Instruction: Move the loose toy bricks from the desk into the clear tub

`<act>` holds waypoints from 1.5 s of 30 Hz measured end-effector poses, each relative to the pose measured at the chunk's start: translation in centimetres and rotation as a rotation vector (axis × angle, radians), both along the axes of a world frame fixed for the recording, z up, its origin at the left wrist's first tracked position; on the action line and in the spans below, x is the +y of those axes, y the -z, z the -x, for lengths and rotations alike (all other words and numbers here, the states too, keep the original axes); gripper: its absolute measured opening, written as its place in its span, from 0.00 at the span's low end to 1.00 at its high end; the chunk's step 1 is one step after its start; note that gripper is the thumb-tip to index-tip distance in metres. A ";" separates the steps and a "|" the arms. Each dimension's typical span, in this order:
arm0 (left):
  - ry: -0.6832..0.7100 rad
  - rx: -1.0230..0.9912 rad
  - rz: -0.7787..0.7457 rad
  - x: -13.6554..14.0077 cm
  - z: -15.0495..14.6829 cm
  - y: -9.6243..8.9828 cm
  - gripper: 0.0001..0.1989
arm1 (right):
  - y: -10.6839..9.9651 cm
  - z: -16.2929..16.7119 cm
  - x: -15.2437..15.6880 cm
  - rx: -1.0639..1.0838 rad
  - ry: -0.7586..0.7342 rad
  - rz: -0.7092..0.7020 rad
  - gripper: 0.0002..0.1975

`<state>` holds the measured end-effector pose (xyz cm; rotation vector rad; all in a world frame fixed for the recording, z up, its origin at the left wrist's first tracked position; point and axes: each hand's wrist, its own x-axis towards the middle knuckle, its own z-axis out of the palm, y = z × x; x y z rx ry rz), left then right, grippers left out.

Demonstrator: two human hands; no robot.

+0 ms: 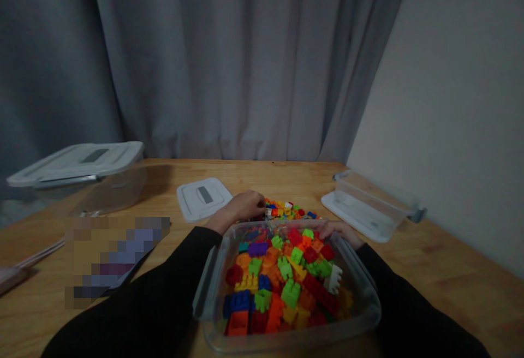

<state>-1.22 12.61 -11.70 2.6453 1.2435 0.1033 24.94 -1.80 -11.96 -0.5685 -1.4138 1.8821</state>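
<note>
A clear plastic bin [364, 314] close to me is full of coloured building bricks [286, 281]. Beyond its far rim my left hand [239, 209] reaches over the table, fingers curled at the edge of a small pile of loose bricks [286, 209]; whether it grips one I cannot tell. My right hand [341, 231] rests on the bin's far right rim, mostly hidden behind it. Both arms wear black sleeves.
A white lid [203, 198] lies left of the loose pile. An empty clear box [374, 202] sits on its lid at the right, near the wall. A larger lidded clear box [77, 175] stands at the left. A blurred flat item [114, 260] lies front left. Grey curtains hang behind the wooden table [446, 270].
</note>
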 end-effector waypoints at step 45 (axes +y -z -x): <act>-0.061 0.035 -0.015 -0.3 -0.5 0.3 0.15 | -0.1 -0.1 -0.2 -0.077 0.056 -0.003 0.30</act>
